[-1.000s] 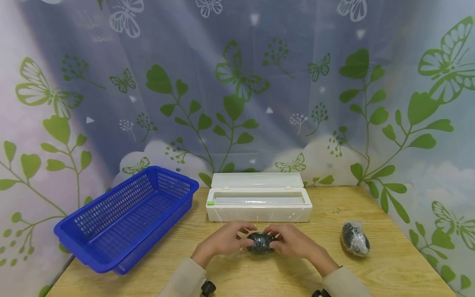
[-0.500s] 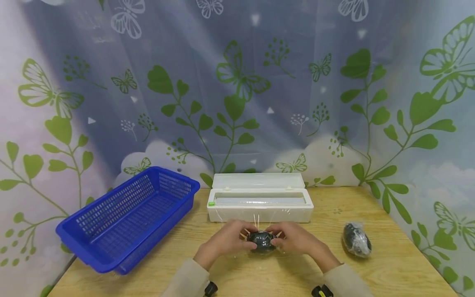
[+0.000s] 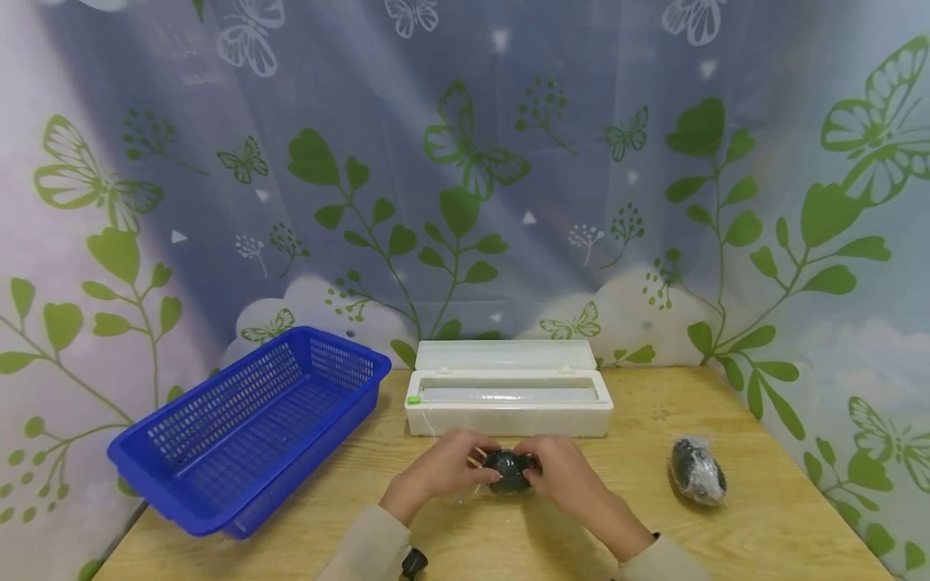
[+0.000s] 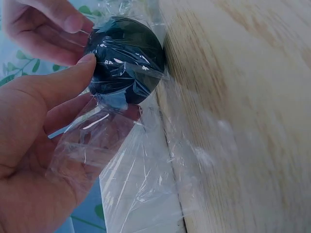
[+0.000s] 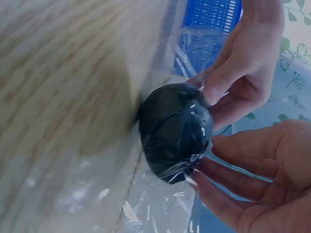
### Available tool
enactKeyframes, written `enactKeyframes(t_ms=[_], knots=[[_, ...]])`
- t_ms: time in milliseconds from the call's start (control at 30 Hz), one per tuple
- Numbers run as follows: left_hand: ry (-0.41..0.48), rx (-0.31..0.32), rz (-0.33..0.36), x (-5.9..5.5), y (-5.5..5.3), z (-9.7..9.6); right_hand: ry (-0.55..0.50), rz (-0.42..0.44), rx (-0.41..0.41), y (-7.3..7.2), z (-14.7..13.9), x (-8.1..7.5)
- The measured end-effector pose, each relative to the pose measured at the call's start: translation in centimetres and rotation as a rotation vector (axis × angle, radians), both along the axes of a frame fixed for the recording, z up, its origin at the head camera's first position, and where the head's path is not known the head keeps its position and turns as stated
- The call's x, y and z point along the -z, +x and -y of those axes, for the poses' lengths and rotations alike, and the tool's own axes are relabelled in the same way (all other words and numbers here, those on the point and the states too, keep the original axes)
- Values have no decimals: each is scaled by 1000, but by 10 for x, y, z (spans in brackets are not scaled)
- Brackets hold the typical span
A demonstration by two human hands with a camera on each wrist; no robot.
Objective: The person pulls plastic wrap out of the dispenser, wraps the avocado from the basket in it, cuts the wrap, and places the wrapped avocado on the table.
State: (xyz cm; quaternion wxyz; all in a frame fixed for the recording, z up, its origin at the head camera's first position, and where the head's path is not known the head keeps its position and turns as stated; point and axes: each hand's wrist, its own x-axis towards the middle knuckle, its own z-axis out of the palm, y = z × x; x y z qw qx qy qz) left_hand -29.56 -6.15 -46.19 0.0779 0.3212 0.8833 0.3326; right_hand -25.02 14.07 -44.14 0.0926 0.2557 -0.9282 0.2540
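In the head view a dark green avocado [image 3: 508,471], partly covered in clear cling film, rests on the table in front of me. My left hand [image 3: 445,468] holds its left end between thumb and fingers. At the right end, the thumb and fingertips of my right hand [image 3: 563,472] pinch the avocado and its film. Up close in the left wrist view, the film [image 4: 82,141] hangs loose over the left fingers and spreads onto the wood. Creased film lies tight across the avocado [image 5: 172,131] in the right wrist view.
Behind the hands stands a white cling film dispenser [image 3: 508,421] with its lid raised. A blue perforated basket [image 3: 305,428] is at the left of the wooden table [image 3: 770,516]. Another film-wrapped avocado [image 3: 697,470] lies to the right. A patterned curtain [image 3: 567,266] hangs behind.
My right hand has shifted slightly inward and turned around the avocado's right end. Film strands that stood up behind the avocado half a second ago no longer show there. The left hand stays nearly still.
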Motion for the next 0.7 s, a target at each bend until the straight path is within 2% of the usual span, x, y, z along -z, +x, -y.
enactKeyframes(t_ms=[133,367,533,700], knots=[[3,-7,0,0,1,0,0,34,31,-4,-4,6],[3,2,-16,4,2,-1,-6,85,-26,-11,-12,13],[15,-8,-14,7,1,-1,-10,100,-25,-14,-14,16],[1,-16,-19,4,1,-1,-20,90,-31,-17,-15,16]])
